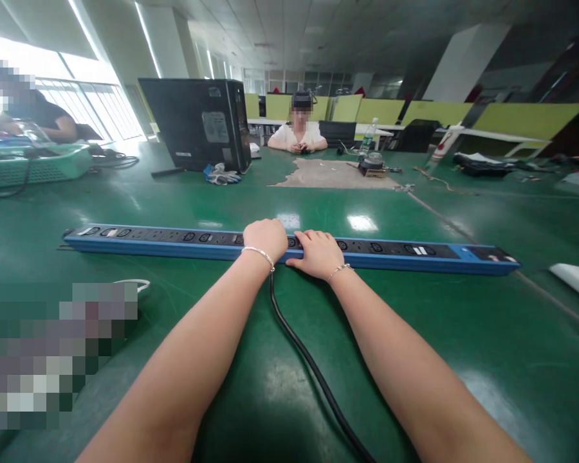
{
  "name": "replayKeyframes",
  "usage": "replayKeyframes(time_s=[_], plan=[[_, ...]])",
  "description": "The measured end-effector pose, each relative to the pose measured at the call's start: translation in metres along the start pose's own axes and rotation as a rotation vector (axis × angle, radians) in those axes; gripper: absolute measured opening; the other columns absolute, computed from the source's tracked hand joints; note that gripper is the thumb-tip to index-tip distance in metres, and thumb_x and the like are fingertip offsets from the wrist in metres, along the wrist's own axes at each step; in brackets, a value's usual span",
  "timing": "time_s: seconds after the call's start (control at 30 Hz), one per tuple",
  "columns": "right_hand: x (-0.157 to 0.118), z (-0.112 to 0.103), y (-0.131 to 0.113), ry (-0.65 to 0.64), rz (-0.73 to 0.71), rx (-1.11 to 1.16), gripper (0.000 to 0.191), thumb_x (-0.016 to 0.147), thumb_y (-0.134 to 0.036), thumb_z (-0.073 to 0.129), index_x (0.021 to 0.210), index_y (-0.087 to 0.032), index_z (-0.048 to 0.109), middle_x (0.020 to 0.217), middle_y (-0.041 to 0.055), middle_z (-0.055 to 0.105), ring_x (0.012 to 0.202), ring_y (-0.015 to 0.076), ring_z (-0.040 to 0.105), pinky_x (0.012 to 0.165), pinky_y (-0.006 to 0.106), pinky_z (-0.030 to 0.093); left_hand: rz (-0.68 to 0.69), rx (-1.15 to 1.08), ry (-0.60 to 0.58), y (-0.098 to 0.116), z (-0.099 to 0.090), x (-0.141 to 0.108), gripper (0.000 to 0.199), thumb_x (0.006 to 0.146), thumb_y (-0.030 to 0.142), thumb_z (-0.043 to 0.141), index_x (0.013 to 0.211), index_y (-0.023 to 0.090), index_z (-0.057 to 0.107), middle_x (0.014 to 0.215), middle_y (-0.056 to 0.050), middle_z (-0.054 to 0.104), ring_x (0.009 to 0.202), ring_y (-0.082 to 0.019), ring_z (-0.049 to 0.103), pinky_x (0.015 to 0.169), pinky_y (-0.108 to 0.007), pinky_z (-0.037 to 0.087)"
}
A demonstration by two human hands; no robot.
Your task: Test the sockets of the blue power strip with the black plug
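Note:
A long blue power strip point(395, 262) with a black socket face lies across the green table in front of me. My left hand point(266, 239) is closed in a fist over the middle of the strip. From beneath that fist a black power cable point(296, 337) runs down toward the near edge; its end is hidden in the hand. Just to the right, my right hand point(317, 254) grips the strip, fingers over the socket face and thumb along the front side. Both wrists wear bracelets.
A black computer case point(197, 125) stands at the back left, with gloves point(222, 173) beside it. Further left is a green basket point(62, 164). A person point(299, 132) sits across the table, near a bottle point(368, 136). A blurred-out object point(53, 347) lies at near left.

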State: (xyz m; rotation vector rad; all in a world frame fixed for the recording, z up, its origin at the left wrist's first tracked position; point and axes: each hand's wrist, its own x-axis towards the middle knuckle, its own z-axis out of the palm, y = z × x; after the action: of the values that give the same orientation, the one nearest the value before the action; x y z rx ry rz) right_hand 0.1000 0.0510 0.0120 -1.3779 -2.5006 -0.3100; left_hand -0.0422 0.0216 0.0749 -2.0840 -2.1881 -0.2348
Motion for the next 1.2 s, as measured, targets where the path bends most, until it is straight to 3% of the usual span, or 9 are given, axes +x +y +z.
replayKeyframes(time_s=[0.27,0.33,0.4,0.53,0.63,0.73,0.9,1.03,1.2], plan=[[0.0,-0.002,-0.001,-0.011,0.018,0.026,0.075,0.07,-0.066,0.06,0.129,-0.021,0.048,0.118,0.0113,0.059,0.108,0.0286,0.051,0.092,0.041,0.035,0.058,-0.016,0.013,-0.01,0.009,-0.003,0.032,0.085,0.022,0.037,0.1,0.009,0.063,0.09,-0.019,0.069,0.09,-0.03,0.066,0.076,-0.039,0.05],[0.0,-0.002,-0.001,-0.02,0.025,0.03,0.076,0.07,-0.067,0.06,0.129,-0.022,0.048,0.119,0.0117,0.059,0.108,0.0289,0.051,0.092,0.041,0.035,0.017,-0.031,0.028,-0.007,0.003,-0.005,0.032,0.085,0.023,0.038,0.098,0.01,0.063,0.089,-0.018,0.069,0.088,-0.03,0.066,0.076,-0.04,0.05],[0.0,-0.002,-0.001,-0.032,0.028,0.034,0.076,0.07,-0.068,0.059,0.13,-0.022,0.048,0.119,0.0122,0.058,0.109,0.0291,0.051,0.093,0.041,0.034,-0.038,-0.052,0.093,-0.001,-0.018,-0.005,0.032,0.086,0.025,0.038,0.1,0.01,0.063,0.089,-0.017,0.069,0.087,-0.029,0.066,0.077,-0.04,0.05],[0.001,-0.002,0.0,-0.04,0.025,0.041,0.076,0.072,-0.068,0.058,0.131,-0.021,0.048,0.12,0.013,0.058,0.109,0.0294,0.051,0.093,0.042,0.033,0.032,-0.047,0.332,0.003,-0.088,0.004,0.034,0.087,0.032,0.04,0.106,0.015,0.063,0.097,-0.009,0.066,0.101,-0.025,0.061,0.088,-0.04,0.045],[0.001,-0.003,0.0,-0.039,0.026,0.045,0.076,0.072,-0.067,0.058,0.131,-0.02,0.048,0.12,0.013,0.058,0.11,0.0299,0.05,0.093,0.042,0.034,0.078,0.025,0.315,-0.02,-0.117,0.015,0.033,0.084,0.035,0.045,0.1,0.015,0.065,0.097,-0.004,0.065,0.104,-0.024,0.058,0.091,-0.04,0.042],[0.002,-0.002,0.0,-0.037,0.023,0.051,0.076,0.071,-0.068,0.058,0.129,-0.02,0.05,0.121,0.0128,0.057,0.11,0.0301,0.051,0.094,0.042,0.034,0.041,0.075,0.154,-0.066,-0.102,0.019,0.036,0.084,0.035,0.044,0.102,0.013,0.065,0.096,-0.006,0.065,0.1,-0.023,0.06,0.087,-0.039,0.044],[0.002,-0.001,0.0,-0.019,0.029,0.061,0.075,0.073,-0.07,0.053,0.128,-0.019,0.051,0.123,0.0131,0.057,0.11,0.0303,0.05,0.095,0.043,0.033,-0.099,0.128,-0.065,-0.133,-0.045,0.011,0.033,0.082,0.038,0.043,0.103,0.024,0.064,0.098,-0.006,0.07,0.094,-0.025,0.063,0.081,-0.033,0.047],[0.002,-0.001,0.0,-0.026,0.03,0.056,0.075,0.072,-0.068,0.055,0.129,-0.019,0.049,0.122,0.013,0.057,0.11,0.0302,0.051,0.095,0.042,0.033,-0.106,0.114,-0.143,-0.145,-0.021,0.006,0.033,0.082,0.041,0.041,0.102,0.025,0.063,0.098,-0.006,0.071,0.092,-0.023,0.064,0.077,-0.03,0.048],[0.002,-0.001,0.0,-0.037,0.034,0.061,0.076,0.073,-0.069,0.053,0.131,-0.02,0.048,0.124,0.0131,0.056,0.113,0.0302,0.049,0.096,0.042,0.031,-0.102,0.159,-0.163,-0.135,-0.014,0.011,0.034,0.082,0.042,0.043,0.103,0.023,0.062,0.097,-0.007,0.071,0.093,-0.024,0.065,0.077,-0.03,0.048]])
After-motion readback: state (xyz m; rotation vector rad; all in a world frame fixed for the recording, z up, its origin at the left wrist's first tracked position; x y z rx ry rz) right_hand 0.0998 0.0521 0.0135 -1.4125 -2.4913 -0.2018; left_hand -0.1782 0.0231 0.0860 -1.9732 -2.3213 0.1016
